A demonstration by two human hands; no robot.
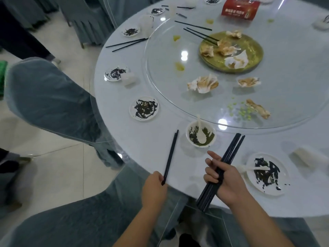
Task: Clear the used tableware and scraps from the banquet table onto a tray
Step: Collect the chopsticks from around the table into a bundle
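Clearly, the chopsticks are the job in hand. The left grip [154,188] is pinched together on the near end of a black pair of chopsticks [170,155], whose far tips point away from it toward the bowl [200,145]. Whether the pair rests on the table [187,163] or is just clear of it, I cannot tell. The right grip [226,179] is clamped round a bundle of chopsticks [233,147], taken at about mid-length across the palm. Its lower fingers curl over the sticks and the forefinger is stretched out. The bundle sticks out on both sides of the grip, and the near ends hang past the table edge.

These sticks should be light, stiff and smooth, and probably greasy, so the likely failure is one sliding out lengthwise. Held only at its end, the pair can lever and scissor apart. It would be steadier taken nearer the middle, or laid alongside the bundle and squeezed with it. The bundle wants to be kept level, with the squeeze at mid-length.

Just beyond and between the two grips stands the bowl, with a white spoon [201,134] in it and green dregs at the bottom. It looks thin and light, so it is best held by the wall and kept upright. A smeared plate [252,180] lies just to the right of the right grip. No tray is in view.
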